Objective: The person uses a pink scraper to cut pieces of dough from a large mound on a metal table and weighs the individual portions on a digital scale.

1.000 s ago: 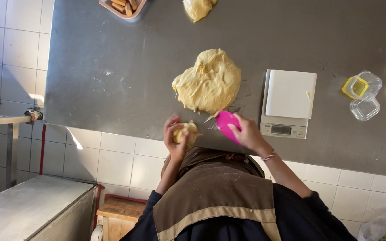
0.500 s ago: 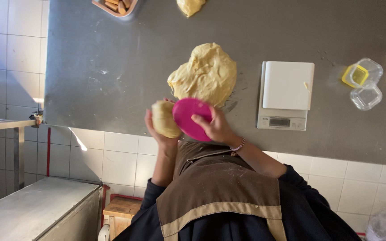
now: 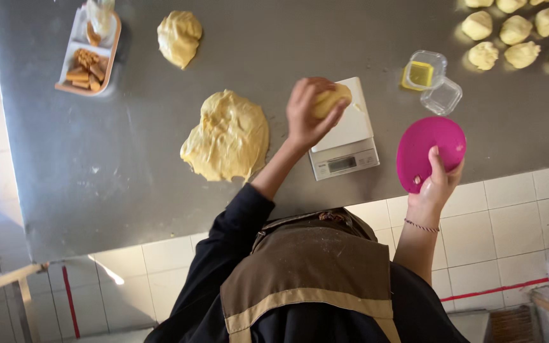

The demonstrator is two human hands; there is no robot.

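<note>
A small dough ball (image 3: 332, 100) sits in the left hand (image 3: 309, 114), fingers curled around it, over the white scale (image 3: 351, 133); whether it touches the platform is hard to tell. The right hand (image 3: 438, 184) grips a pink round scraper (image 3: 428, 151) at the bench (image 3: 96, 159) edge. Left of the scale lies a large dough mass (image 3: 227, 136); portioned dough balls (image 3: 516, 32) lie far right.

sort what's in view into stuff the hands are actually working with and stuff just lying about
In hand:
- left hand holding a small yellow dough piece over the white digital scale
- right hand holding a round pink plastic scraper
- large flat yellow dough mass

Lying about:
- smaller dough lump
- tray of brown pieces
- clear plastic containers
- portioned dough balls
</note>
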